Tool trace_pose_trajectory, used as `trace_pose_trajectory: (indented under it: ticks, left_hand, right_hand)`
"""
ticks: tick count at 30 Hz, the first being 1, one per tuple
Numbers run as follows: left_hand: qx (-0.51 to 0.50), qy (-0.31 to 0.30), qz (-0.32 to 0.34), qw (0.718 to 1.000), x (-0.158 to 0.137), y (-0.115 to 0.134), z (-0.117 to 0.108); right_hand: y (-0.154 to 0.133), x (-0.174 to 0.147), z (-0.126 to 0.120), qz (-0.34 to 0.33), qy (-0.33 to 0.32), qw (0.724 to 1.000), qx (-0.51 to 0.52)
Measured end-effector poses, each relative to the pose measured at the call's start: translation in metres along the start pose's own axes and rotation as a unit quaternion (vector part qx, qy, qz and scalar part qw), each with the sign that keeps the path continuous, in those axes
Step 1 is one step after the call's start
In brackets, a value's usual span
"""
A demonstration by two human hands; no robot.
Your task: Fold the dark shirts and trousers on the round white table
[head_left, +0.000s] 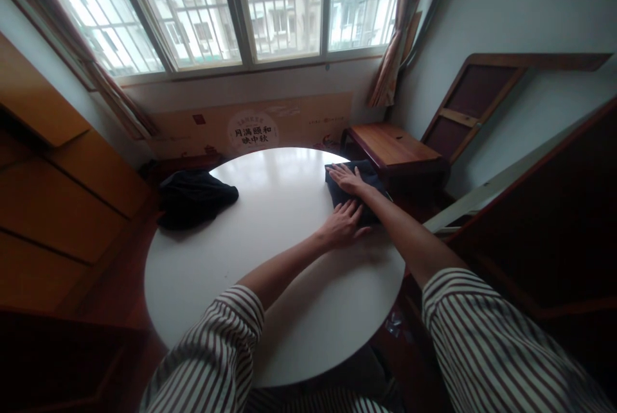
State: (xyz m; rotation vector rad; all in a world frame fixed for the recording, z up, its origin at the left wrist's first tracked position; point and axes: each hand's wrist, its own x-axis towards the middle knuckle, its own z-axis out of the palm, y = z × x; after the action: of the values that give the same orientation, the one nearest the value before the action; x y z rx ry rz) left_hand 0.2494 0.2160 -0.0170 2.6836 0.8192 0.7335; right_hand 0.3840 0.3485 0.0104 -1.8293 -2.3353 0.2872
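A dark folded piece of cloth (364, 172), perhaps a garment, lies flat at the right edge of the round white table (270, 252). My right hand (346, 178) rests palm down on its far part, fingers stretched out. Nearer to me, my left hand (343, 225) lies at the cloth's near left edge with its fingers spread, the fingertips touching the fabric and the thumb over the tabletop. Neither hand grips anything. Across the table, a crumpled black cloth (195, 198) hangs partly over the left edge.
Behind the table stands a printed cardboard panel (294, 124) under a barred window (284, 2). A low wooden stand (395, 143) is beyond the table's right side. Orange-brown cabinets (62, 194) stand at left, and dark wooden furniture (544, 227) is close on the right.
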Motion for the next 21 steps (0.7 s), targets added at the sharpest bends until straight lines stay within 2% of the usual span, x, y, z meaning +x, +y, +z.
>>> trace_pose_trajectory:
  ticks: [3, 7, 11, 14, 16, 18, 19, 21]
  left_hand:
    - [0.051, -0.015, 0.003, 0.999, -0.009, 0.007, 0.011]
    - [0.097, -0.015, 0.033, 0.995, -0.013, 0.009, 0.013]
    - [0.103, -0.017, 0.038, 0.994, -0.011, 0.014, 0.010]
    - [0.084, -0.038, 0.038, 0.995, -0.024, 0.019, 0.005]
    - [0.046, -0.039, 0.041, 0.997, -0.044, 0.019, -0.007]
    - [-0.010, -0.026, 0.024, 0.999, -0.071, 0.013, -0.030]
    - [-0.045, -0.009, -0.006, 0.999, -0.086, 0.008, -0.046]
    - [-0.131, 0.063, -0.123, 0.982, -0.114, -0.008, -0.088]
  right_hand:
    - [-0.002, -0.001, 0.005, 0.002, 0.016, 1.000, -0.024]
    - [-0.010, 0.008, 0.006, 0.035, 0.001, 0.999, -0.023]
    - [-0.023, 0.025, 0.000, 0.068, -0.013, 0.998, -0.012]
    - [-0.043, 0.033, -0.008, 0.081, 0.004, 0.997, -0.008]
    - [-0.063, 0.030, -0.013, 0.043, 0.052, 0.998, -0.011]
    - [-0.085, 0.016, -0.012, -0.026, 0.108, 0.994, 0.004]
    - [-0.095, 0.005, -0.008, -0.060, 0.127, 0.990, 0.020]
    - [-0.113, -0.023, 0.005, -0.113, 0.134, 0.983, 0.057]
